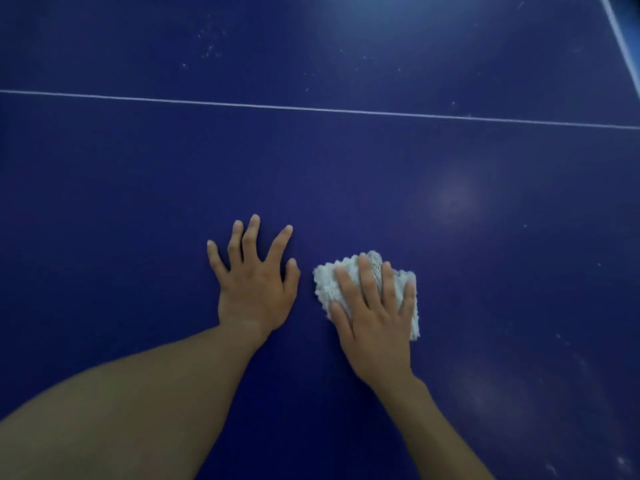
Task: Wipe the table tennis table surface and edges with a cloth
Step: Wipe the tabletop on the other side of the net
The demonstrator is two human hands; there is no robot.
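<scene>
cloth: a white, nubbly cloth [327, 284], bunched into a rough square, lies on the counter just right of the middle of the view, on the near side of the white line.
right hand: the right hand [375, 323] lies palm down on top of the cloth and covers most of it. its fingers [367, 282] are straight and slightly spread, pressing rather than gripping. as far as the view shows, nothing is curled round the fabric.
left hand: the left hand [254, 285] rests just beside the cloth but apart from it, palm down on the bare surface, fingers straight and splayed wide, holding nothing.
forearms: both are bare and reach in from the lower edge of the view.
counter: the deep blue counter [121, 188] fills the whole view.
white line: a thin white line [311, 108] crosses it from left to right, beyond both hands.
stripe: a broader pale stripe [621, 39] slants across the upper right corner.
specks: pale specks [207, 51] are scattered beyond the line.
sheen: a soft pale patch [453, 200] sits to the right of the cloth.
</scene>
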